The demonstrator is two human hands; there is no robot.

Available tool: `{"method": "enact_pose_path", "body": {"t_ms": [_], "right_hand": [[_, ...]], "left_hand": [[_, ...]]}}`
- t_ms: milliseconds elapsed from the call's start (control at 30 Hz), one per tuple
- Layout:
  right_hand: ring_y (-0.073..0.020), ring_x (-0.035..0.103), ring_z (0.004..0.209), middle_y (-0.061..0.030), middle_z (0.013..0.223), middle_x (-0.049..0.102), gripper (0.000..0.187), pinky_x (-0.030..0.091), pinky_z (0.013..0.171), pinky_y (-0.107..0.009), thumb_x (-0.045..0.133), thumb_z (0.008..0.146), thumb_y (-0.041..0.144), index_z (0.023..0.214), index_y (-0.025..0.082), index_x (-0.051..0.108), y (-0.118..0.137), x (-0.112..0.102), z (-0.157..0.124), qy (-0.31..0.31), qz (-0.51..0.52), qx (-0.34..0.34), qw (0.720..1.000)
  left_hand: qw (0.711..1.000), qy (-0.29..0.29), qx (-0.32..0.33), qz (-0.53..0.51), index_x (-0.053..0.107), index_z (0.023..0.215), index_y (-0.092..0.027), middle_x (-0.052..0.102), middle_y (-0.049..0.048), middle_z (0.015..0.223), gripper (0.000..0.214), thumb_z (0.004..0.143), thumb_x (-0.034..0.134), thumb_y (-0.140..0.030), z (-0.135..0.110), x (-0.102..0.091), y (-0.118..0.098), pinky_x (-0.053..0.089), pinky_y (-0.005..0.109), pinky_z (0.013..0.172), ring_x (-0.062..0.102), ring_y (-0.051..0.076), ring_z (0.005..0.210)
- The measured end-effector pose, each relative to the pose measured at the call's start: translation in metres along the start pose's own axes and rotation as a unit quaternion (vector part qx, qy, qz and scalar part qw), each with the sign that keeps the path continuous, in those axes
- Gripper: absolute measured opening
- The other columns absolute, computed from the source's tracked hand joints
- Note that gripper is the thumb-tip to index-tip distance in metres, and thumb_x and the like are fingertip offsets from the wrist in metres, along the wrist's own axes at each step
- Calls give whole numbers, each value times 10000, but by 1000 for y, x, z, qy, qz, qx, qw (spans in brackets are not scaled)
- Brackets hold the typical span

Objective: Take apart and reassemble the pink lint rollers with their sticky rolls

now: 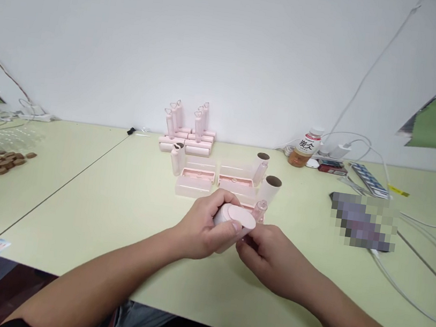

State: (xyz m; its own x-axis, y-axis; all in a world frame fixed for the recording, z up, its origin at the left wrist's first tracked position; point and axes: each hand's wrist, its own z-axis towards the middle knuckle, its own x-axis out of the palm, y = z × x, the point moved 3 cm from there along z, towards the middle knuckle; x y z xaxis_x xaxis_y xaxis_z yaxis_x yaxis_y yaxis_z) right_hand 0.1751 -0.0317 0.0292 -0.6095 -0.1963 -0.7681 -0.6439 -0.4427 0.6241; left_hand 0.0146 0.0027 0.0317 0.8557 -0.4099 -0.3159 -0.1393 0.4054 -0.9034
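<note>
At centre frame, a pink roller case (235, 217) sits clamped in the left hand (203, 226) grip; the right hand (270, 255) pinches its lower end. Behind it, more pink parts (197, 177) and a drink bottle (304, 147) stand on the worktop (115, 203).

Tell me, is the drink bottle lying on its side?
No, the drink bottle stands upright on the table by the wall, its white cap on top.

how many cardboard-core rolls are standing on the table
3: one roll left of the pink trays, one behind right, one nearest the right hand. Others may be hidden behind the hands.
</note>
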Motion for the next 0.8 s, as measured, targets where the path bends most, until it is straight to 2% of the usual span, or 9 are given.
{"method": "enact_pose_path", "body": {"t_ms": [133, 233, 333, 400, 500, 567, 633, 700, 800], "right_hand": [[-133, 489, 580, 22, 663, 570, 133, 367, 548, -268, 501, 839, 130, 733, 210, 491, -1, 1, -1, -3, 1, -3, 1000], [-143, 498, 592, 15, 673, 570, 146, 385, 554, -281, 496, 886, 181, 744, 214, 485, -3, 1, -2, -24, 20, 5, 1000], [-146, 505, 593, 14, 700, 570, 74, 413, 543, -284, 514, 930, 270, 875, 219, 514, -6, -1, -4, -60, 74, 31, 995], [-148, 528, 617, 6, 771, 593, 153, 450, 548, -281, 536, 940, 313, 1064, 227, 511, -7, -5, -5, -75, 121, 33, 989], [-169, 594, 753, -43, 980, 615, 363, 523, 639, -305, 592, 914, 327, 1240, 248, 451, -2, -19, -6, -131, 137, -26, 982], [-190, 599, 837, -62, 1047, 592, 346, 535, 713, -336, 623, 884, 306, 1200, 250, 492, 6, -33, -5, -158, 86, -71, 981], [-189, 576, 813, -48, 978, 576, 246, 516, 704, -339, 634, 859, 265, 1089, 243, 552, 15, -47, -1, -126, 14, -96, 987], [-174, 546, 759, -27, 897, 561, 190, 480, 644, -309, 653, 814, 221, 983, 234, 567, 25, -60, 5, -60, -44, -103, 992], [-151, 508, 683, 1, 808, 566, 159, 404, 553, -264, 666, 766, 203, 827, 232, 522, 37, -75, 14, 40, -92, -78, 992]], "left_hand": [[997, 48, 2, -62, 567, 1018, -190, 591, 12, 841, 269, 810, 531, -358, 2, -2, -1, 423, 291, 648, 528, 163, 738], [997, 55, 8, -52, 542, 1113, -200, 629, 34, 971, 333, 860, 541, -415, 3, -3, -1, 454, 308, 712, 577, 187, 835], [999, 34, 10, 39, 532, 1175, -216, 645, 58, 1122, 435, 853, 617, -497, 4, -3, 0, 474, 337, 785, 610, 229, 968], [996, 4, 1, 88, 547, 1179, -223, 662, 55, 1126, 476, 827, 660, -523, 4, -3, 1, 483, 344, 791, 627, 239, 984], [991, -45, -8, 123, 567, 1160, -229, 690, 36, 1069, 484, 806, 686, -538, 2, -1, 2, 493, 331, 760, 651, 224, 933], [989, -54, -9, 140, 580, 1144, -238, 700, 23, 1049, 471, 798, 694, -538, 0, 2, 1, 495, 324, 746, 661, 217, 917], [986, -48, -10, 160, 588, 1140, -250, 706, 16, 1041, 460, 792, 697, -531, -2, 5, 1, 494, 323, 735, 668, 217, 909], [983, -38, -10, 179, 590, 1142, -251, 710, 18, 1031, 464, 785, 697, -528, -3, 9, 1, 493, 326, 718, 673, 222, 891], [980, -28, 8, 197, 585, 1160, -242, 710, 35, 1042, 489, 785, 685, -539, -4, 12, 0, 499, 336, 717, 676, 233, 883]]}}
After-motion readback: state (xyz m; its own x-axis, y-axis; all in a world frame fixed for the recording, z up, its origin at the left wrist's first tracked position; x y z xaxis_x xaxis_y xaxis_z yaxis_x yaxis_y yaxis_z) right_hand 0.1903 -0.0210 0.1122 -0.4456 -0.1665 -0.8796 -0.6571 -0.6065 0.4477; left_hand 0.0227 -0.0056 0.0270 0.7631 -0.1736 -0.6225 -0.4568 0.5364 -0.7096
